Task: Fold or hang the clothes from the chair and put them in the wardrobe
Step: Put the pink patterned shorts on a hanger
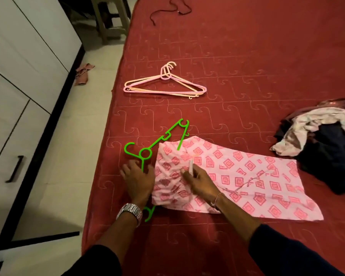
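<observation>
Red quilted bedspread [247, 56] fills most of the view; white wardrobe [18, 76] with black handles runs along the 9 o'clock side, doors closed.

Pink garment with a diamond print [247, 176] lies flat on the bedspread, spreading from centre toward 4 o'clock; its near-left end is bunched up over the green hanger [145, 153]. The hanger's hook and neck ring poke out at 10 o'clock of the garment; one arm runs up toward 12 and doubles back under the cloth, the other tip shows below my wrist.

Heap of dark and pale clothes [323, 148] at 3 o'clock, just beside the garment's far edge (touching or not: cannot tell).

Stack of pink and peach hangers [163, 86] at 12 o'clock, well apart from the garment.

My left hand [137, 180]: fingers straight and spread, resting on the green hanger's stem.

My right hand [199, 182]: fingers curled, pinching a pale strip [191, 166] at the bunched cloth (drawstring or fold, cannot tell).

Black cord [167, 8] at the far edge.
</observation>
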### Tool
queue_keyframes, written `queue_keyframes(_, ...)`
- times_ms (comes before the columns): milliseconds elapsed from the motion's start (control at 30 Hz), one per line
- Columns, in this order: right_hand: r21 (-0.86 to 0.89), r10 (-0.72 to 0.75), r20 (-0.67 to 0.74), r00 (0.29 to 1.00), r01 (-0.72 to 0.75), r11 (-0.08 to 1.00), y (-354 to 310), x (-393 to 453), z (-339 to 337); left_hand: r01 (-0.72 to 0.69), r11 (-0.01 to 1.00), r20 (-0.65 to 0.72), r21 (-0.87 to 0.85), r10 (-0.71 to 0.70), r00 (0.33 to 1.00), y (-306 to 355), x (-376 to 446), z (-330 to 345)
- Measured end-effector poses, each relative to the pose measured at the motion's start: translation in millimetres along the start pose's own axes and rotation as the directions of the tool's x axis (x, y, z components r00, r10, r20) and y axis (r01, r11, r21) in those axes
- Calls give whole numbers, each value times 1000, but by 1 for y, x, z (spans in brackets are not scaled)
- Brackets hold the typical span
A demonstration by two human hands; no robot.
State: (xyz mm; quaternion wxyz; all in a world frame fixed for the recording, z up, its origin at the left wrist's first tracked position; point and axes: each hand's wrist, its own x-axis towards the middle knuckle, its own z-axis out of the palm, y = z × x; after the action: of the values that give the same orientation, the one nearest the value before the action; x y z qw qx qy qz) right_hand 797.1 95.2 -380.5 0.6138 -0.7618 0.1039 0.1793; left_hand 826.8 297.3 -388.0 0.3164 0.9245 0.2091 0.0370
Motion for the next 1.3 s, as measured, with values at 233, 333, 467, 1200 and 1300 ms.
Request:
queue_keyframes(233, 119, 120, 370, 921, -175, 977, -5, 3, -4, -45, 972, 410, -232, 140, 901, 53, -32, 14)
queue_keyframes(333, -206, 14, 201, 980, 29, 978, 2, 5, -14, -36, 984, 343, -174, 94, 935, 57, -25, 26)
queue_keyframes(467, -800, -234, -159, 959, 13, 600, 30, 3, -30, -42, 990, 300, -132, 80, 951, 61, -23, 28)
queue_keyframes(1200, -833, -193, -361, 912, -222, 507, 10, 112, -91, 6, 993, 229, -120, 22, 973, 90, -14, 36)
queue_keyframes(1300, -843, -323, -323, 889, -115, 526, 13, 111, -76, 6, 991, 242, -132, 27, 970, 89, -12, 41)
